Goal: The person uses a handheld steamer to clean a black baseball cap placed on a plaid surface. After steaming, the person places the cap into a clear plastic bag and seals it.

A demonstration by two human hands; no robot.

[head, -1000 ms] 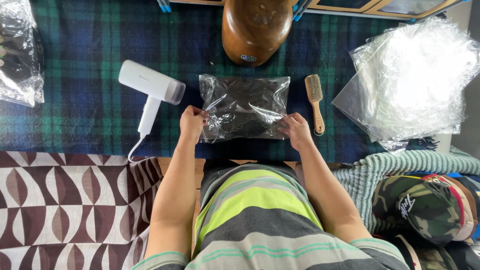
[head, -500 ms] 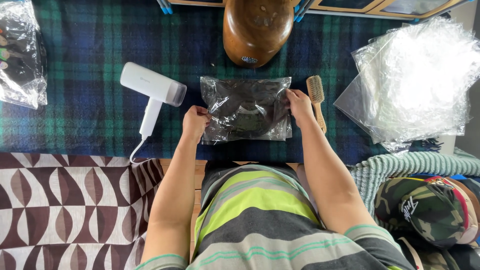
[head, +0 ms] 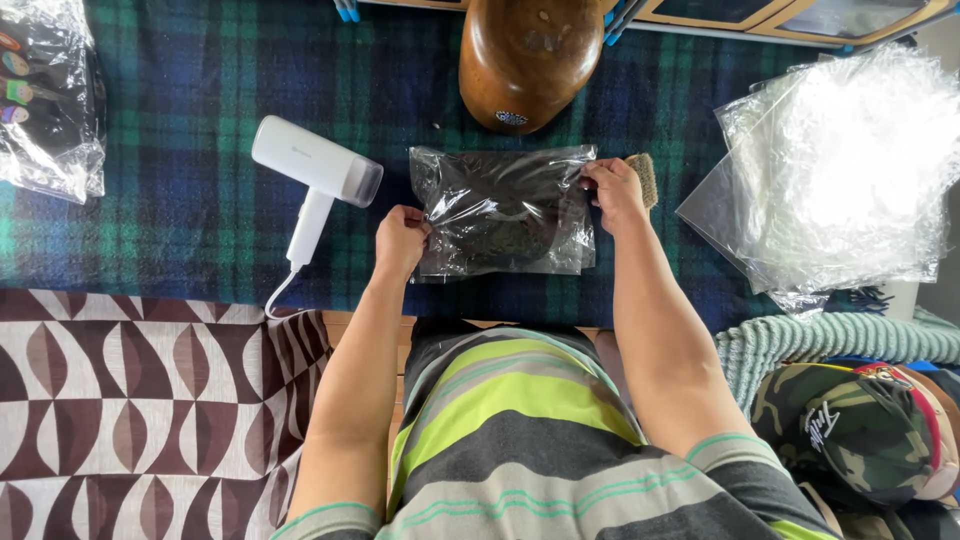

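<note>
Head view, looking straight down: a clear plastic bag with a dark item sealed inside point(head: 503, 212) is seen lying flat on a dark blue and green plaid cloth point(head: 200, 230), directly in front of the person's striped shirt. The bag is gripped at its left edge by the left hand point(head: 401, 240), whose fingers are closed onto the plastic near the lower corner. The upper right corner is pinched by the right hand point(head: 612, 190), likewise closed on the film. What the dark item is cannot be told through the creased plastic.

A white handheld dryer with a cord point(head: 312, 180) is noted just left of the left hand, apart from it. A rounded brown wooden form point(head: 525, 55) stands just beyond the bag's far edge. A small bristle brush point(head: 644, 175) is partly hidden behind the right hand. A loose stack of clear plastic bags point(head: 850, 170) lies well to the right, a bagged item point(head: 45, 100) at far left, and a camouflage cap point(head: 850, 425) at lower right.
</note>
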